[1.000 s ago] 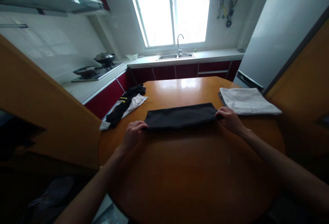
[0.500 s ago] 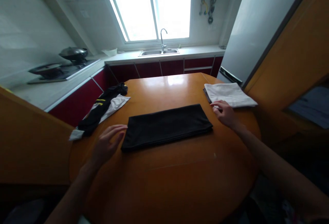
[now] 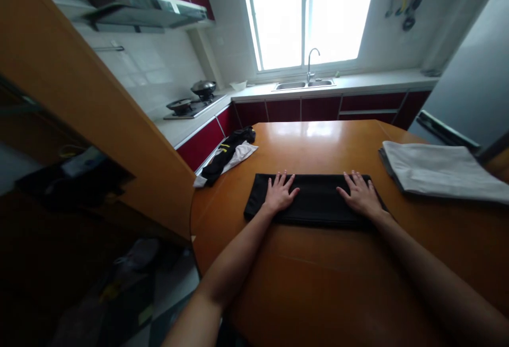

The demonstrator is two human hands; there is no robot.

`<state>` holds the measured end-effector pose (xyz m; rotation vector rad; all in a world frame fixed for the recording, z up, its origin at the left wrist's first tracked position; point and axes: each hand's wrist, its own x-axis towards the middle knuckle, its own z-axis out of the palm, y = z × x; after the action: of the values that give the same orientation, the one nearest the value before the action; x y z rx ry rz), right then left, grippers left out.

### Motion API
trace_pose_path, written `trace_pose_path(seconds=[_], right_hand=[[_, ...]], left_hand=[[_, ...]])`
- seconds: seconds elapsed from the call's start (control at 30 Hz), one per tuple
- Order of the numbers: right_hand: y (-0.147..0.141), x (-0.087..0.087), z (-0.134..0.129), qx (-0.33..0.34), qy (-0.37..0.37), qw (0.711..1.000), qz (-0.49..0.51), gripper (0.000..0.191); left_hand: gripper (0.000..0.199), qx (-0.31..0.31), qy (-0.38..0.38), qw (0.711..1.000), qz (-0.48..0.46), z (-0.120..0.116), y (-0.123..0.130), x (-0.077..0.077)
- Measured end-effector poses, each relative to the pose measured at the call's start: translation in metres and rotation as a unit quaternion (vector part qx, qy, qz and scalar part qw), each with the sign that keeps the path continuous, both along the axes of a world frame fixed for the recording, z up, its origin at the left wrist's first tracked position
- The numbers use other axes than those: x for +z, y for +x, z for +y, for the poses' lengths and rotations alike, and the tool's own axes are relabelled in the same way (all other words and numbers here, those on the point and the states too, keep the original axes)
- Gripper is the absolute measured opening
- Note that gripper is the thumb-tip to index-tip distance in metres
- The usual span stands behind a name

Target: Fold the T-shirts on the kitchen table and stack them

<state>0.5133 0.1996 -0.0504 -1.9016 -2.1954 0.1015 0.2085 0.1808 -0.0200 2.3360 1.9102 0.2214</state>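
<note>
A folded black cloth (image 3: 316, 198), flat and rectangular, lies on the wooden table in front of me. My left hand (image 3: 279, 194) rests palm down on its left part, fingers spread. On its right part lies my right hand (image 3: 361, 194), also flat with the fingers apart. Neither hand grasps anything. What kind of garment or cloth it is, I cannot tell from its folded shape.
A folded white cloth, greyish at its edge, (image 3: 441, 169) lies at the table's right. Crumpled black and white clothing (image 3: 226, 157) sits at the far left edge of the table (image 3: 310, 278). Behind are a counter with a sink (image 3: 304, 85) and a stove (image 3: 194, 108).
Both hands have moved inward from beside the black cloth and now lie flat on top of it. The camera view has turned to the left.
</note>
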Motion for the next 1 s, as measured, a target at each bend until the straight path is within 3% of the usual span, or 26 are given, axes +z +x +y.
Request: trace_pose_path(seconds=[0.07, 0.3, 0.4, 0.5, 0.6, 0.7, 0.8, 0.9, 1.0], right_hand=[[0.003, -0.004, 0.001, -0.001, 0.008, 1.000, -0.014, 0.071], [-0.012, 0.008, -0.015, 0.031, 0.106, 0.994, -0.016, 0.067], [-0.023, 0.002, -0.023, 0.070, 0.061, 0.996, -0.012, 0.065], [-0.024, 0.003, -0.022, 0.076, 0.037, 0.996, 0.013, 0.063], [-0.005, 0.016, -0.013, 0.027, 0.083, 0.993, 0.084, 0.057], [0.031, 0.033, -0.005, -0.089, 0.109, 0.981, 0.136, 0.051], [0.063, 0.042, -0.005, -0.181, 0.017, 0.972, 0.152, 0.043], [0.077, 0.040, -0.006, -0.189, -0.068, 0.964, 0.175, 0.029], [0.079, 0.035, -0.004, -0.179, -0.086, 0.960, 0.198, 0.021]], left_hand=[[0.067, -0.001, 0.006, 1.000, 0.002, -0.002, 0.000, 0.001], [0.066, -0.037, 0.071, 0.997, -0.008, -0.016, 0.019, 0.005], [0.069, -0.048, 0.030, 0.998, -0.012, -0.020, 0.023, 0.000], [0.069, -0.045, 0.035, 0.998, -0.017, -0.021, 0.022, 0.001], [0.064, -0.058, 0.070, 0.996, -0.022, -0.023, 0.026, 0.009], [0.061, -0.090, 0.083, 0.992, -0.038, -0.029, 0.037, 0.014], [0.063, -0.151, 0.070, 0.985, -0.055, -0.034, 0.047, 0.013], [0.064, -0.190, 0.045, 0.980, -0.049, -0.037, 0.052, 0.009], [0.061, -0.200, 0.009, 0.979, -0.028, -0.036, 0.051, 0.011]])
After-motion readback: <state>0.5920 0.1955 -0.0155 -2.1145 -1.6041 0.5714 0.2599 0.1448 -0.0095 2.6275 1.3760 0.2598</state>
